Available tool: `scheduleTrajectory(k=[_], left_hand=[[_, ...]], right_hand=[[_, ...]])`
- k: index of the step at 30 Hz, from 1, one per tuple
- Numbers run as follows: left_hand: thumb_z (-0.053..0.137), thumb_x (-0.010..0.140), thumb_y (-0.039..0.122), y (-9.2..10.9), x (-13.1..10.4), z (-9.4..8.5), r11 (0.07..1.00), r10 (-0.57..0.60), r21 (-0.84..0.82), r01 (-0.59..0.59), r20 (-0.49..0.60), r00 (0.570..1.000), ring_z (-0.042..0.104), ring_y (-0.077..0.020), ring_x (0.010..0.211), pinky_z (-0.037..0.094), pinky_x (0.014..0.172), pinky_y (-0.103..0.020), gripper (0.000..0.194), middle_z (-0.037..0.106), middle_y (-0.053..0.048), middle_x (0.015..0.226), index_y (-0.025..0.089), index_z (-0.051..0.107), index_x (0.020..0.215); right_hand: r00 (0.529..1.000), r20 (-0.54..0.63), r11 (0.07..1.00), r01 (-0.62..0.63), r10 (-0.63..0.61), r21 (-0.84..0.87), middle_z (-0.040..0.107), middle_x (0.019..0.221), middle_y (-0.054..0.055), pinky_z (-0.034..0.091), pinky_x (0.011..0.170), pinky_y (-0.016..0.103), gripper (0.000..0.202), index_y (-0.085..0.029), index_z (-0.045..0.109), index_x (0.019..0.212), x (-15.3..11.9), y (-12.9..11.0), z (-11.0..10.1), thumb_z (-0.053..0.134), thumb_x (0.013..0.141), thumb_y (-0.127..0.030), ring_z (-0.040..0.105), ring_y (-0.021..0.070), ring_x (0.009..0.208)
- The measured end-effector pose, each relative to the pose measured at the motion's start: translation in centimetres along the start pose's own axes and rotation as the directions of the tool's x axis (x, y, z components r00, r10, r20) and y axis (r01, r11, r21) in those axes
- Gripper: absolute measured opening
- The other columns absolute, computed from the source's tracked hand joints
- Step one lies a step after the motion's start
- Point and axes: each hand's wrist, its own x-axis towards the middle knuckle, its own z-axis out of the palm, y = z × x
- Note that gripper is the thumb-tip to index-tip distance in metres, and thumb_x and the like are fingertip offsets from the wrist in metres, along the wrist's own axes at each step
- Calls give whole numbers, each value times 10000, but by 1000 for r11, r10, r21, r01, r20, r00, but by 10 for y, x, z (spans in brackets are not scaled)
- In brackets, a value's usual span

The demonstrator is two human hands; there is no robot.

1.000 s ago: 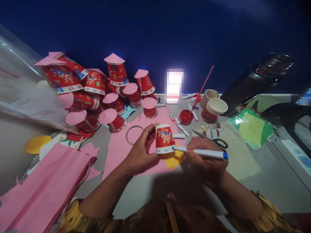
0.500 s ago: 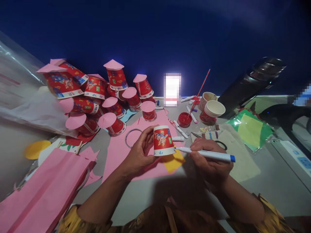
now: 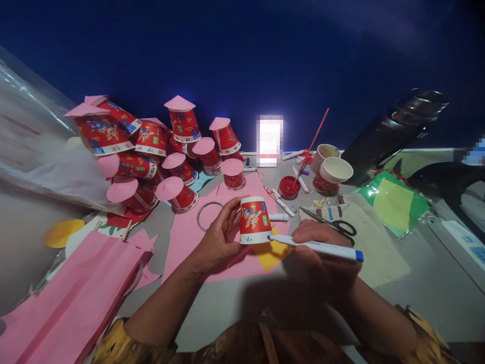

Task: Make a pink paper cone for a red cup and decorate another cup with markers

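- The red printed paper cup with a white band [image 3: 253,215] is in the person's left hand [image 3: 223,232], upside down, above the pink paper sheet [image 3: 185,250]. The thumb lies at its lower edge, the fingers curl behind; squeezing harder could dent the thin wall.
- The right hand [image 3: 324,247] grips a white marker pen with a blue end [image 3: 322,247], fingers closed round the barrel. Its tip is at the band's right edge (whether it presses there cannot be told). If the cup turned mid-stroke, the line could skid onto the red print.
- Short blue strokes [image 3: 248,239] mark the band's front; if that ink is wet, a shifting thumb could smear it.
- Below the cup, a yellow paper scrap [image 3: 278,254] and the pink sheet could catch stray ink if the tip slipped past the edge.
- Just beyond the right hand lie black-handled metal scissors [image 3: 346,230]; a careless forward reach could meet the blades.
- Farther off, a thin red stick [image 3: 317,132] leans from a round red tub [image 3: 289,188]; a brushing sleeve could tip it.
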Motion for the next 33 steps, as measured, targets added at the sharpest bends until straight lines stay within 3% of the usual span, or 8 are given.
scheduleTrajectory(k=[4, 11, 25, 33], left_hand=[[928, 694, 266, -1, -1, -2, 999, -17, 44, 17, -2, 1000, 395, -373, 1562, 419, 1243, -511, 912, 475, -136, 1625, 308, 449, 1468], [887, 709, 206, -6, -2, -4, 998, 17, 61, -17, -7, 1000, 389, -357, 1568, 406, 1257, -501, 878, 478, -108, 1631, 323, 475, 1476], [856, 679, 138, -11, -1, -7, 999, 16, 31, -16, -10, 1000, 348, -363, 1590, 325, 1297, -535, 915, 455, -127, 1645, 312, 448, 1480], [831, 666, 83, -8, -1, -5, 1000, 10, 18, -9, -19, 1000, 340, -362, 1593, 358, 1284, -500, 929, 432, -121, 1672, 296, 457, 1489]], right_hand=[[997, 70, 999, 41, -42, 5, 738, 716, 34, 589, 599, 340, 60, -237, 701, 933, 5, -5, 2, 657, 944, -198, 718, 206, 632], [995, 64, 997, 80, -80, -2, 743, 729, 46, 599, 585, 347, 58, -232, 693, 956, 6, -4, 4, 647, 945, -198, 719, 212, 631], [997, 69, 1000, 22, -23, 10, 741, 724, 33, 575, 604, 334, 41, -227, 689, 895, 3, -3, 2, 678, 918, -195, 710, 200, 624], [998, 64, 999, 19, -21, 27, 737, 701, 20, 568, 582, 305, 64, -219, 699, 862, 6, -5, 3, 675, 911, -186, 700, 182, 599]])
